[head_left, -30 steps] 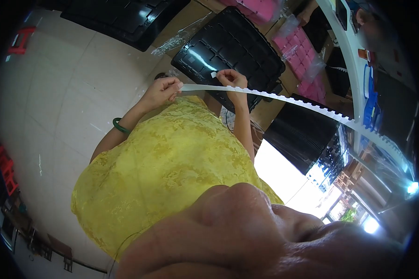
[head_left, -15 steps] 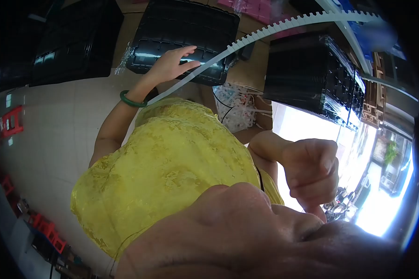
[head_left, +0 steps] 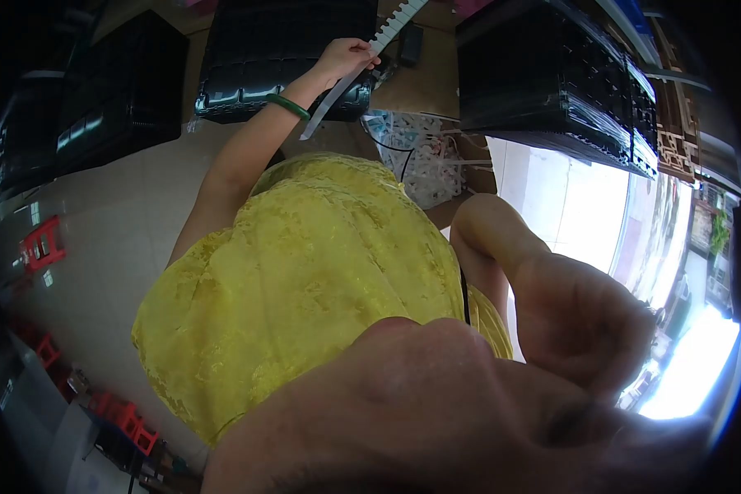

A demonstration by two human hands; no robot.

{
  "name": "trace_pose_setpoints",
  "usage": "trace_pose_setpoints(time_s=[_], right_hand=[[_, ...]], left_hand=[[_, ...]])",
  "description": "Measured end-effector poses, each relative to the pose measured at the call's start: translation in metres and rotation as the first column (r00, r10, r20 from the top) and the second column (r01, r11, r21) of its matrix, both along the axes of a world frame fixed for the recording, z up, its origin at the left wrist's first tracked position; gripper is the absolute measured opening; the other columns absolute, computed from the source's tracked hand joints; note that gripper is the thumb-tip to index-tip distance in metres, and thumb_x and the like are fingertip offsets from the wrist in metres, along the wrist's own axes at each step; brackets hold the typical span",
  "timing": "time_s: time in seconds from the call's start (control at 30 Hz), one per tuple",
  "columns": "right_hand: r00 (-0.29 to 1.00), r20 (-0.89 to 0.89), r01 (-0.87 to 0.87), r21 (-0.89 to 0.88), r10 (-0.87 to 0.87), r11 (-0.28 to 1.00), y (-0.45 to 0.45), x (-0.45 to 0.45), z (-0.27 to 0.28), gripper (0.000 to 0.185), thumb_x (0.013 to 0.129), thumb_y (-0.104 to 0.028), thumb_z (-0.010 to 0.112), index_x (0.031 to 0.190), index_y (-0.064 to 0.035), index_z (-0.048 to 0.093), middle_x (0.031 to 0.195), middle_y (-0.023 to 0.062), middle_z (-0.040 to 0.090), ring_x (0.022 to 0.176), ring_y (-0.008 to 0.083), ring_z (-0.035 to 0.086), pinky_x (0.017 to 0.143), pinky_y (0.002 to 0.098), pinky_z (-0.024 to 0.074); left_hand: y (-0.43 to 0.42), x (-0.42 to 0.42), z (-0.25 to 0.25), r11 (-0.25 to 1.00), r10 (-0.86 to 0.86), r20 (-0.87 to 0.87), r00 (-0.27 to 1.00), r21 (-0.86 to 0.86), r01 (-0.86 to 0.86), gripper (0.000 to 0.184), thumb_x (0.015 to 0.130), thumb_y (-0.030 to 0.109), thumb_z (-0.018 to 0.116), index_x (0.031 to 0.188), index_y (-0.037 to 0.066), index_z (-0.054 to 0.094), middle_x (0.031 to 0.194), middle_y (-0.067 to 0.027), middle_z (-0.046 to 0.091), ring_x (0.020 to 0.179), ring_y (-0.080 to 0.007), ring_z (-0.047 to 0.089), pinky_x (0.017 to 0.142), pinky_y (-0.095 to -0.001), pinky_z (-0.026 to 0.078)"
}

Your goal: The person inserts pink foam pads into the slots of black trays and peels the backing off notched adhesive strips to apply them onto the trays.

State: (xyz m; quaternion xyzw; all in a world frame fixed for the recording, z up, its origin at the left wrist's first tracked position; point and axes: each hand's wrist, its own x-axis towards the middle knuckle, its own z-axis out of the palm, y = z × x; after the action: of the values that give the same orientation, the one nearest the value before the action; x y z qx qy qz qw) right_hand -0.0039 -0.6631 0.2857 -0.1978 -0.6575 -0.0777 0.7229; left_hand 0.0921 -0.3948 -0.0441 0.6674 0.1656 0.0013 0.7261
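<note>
My left hand [head_left: 347, 61], with a green bangle [head_left: 288, 106] on its wrist, pinches a long, flat whitish strip [head_left: 398, 25] with teeth along one edge. One end of the strip hangs below the fingers, near the yellow garment [head_left: 329, 247]; the other runs out of the top of view. Behind the hand is a black crate-like block [head_left: 288, 49]. Raised beside the face at lower right, my right hand [head_left: 584, 317] has curled fingers. Its fingertips are in shadow and partly hidden, so I cannot see what, if anything, is in them.
Shiny black stacks, some wrapped in clear film, stand at left [head_left: 123, 90] and right [head_left: 519, 74]. A box of shredded white scraps [head_left: 428, 156] is below the middle. Red stools [head_left: 43, 243] are on the pale floor [head_left: 123, 222]. Bright light comes in at right.
My left hand has moved up and right and now grips the strip, where its fingers were apart before. The strip has shifted upward. My right hand has moved right and down, closer to the camera.
</note>
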Motion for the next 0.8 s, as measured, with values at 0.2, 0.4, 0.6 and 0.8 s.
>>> trace_pose_setpoints(time_s=[0.2,0.4,0.6,0.8], right_hand=[[0.994,-0.110,0.031,0.166,-0.013,0.986,-0.003,0.005,-0.010,0.050,0.097,-0.026,0.057,0.049,-0.0143,0.054,0.044,-0.0018,0.050,0.067,0.0099,0.062,0.086,0.0250,0.0410],[0.986,-0.164,0.004,-0.211,-0.039,0.978,-0.004,0.064,-0.054,0.046,0.101,-0.041,0.048,0.071,-0.0088,0.062,0.067,0.0050,0.061,0.067,0.0194,0.059,0.081,0.0340,0.0439],[0.795,-0.291,-0.200,-0.954,-0.533,0.223,0.066,0.146,-0.256,0.026,0.094,-0.014,0.061,0.114,0.0008,0.068,0.091,0.0065,0.068,0.080,0.0107,0.062,0.077,0.0254,0.0496],[0.539,-0.723,-0.693,-0.672,-0.433,0.260,0.103,0.134,-0.302,0.024,0.090,-0.011,0.066,0.110,0.0019,0.067,0.094,0.0080,0.069,0.086,0.0149,0.066,0.083,0.0286,0.0523]], left_hand=[[-0.020,-0.036,0.009,0.965,0.035,0.013,0.999,-0.259,-0.031,0.022,0.098,0.019,0.060,0.112,0.003,0.065,0.097,-0.0060,0.069,0.087,-0.0128,0.065,0.082,-0.0241,0.053],[-0.031,-0.072,0.015,0.828,0.048,0.050,0.998,-0.560,-0.011,0.024,0.099,0.023,0.059,0.110,0.003,0.065,0.090,-0.0019,0.066,0.079,-0.0102,0.062,0.077,-0.0235,0.053],[-0.036,-0.096,0.021,0.648,0.090,0.058,0.994,-0.761,-0.014,0.022,0.100,0.015,0.056,0.119,0.004,0.059,0.086,-0.0005,0.060,0.075,-0.0102,0.057,0.069,-0.0245,0.048],[-0.021,-0.100,0.012,0.549,0.101,0.025,0.995,-0.835,-0.035,0.022,0.098,0.011,0.057,0.119,0.002,0.057,0.087,-0.0022,0.059,0.076,-0.0109,0.057,0.072,-0.0256,0.048]])
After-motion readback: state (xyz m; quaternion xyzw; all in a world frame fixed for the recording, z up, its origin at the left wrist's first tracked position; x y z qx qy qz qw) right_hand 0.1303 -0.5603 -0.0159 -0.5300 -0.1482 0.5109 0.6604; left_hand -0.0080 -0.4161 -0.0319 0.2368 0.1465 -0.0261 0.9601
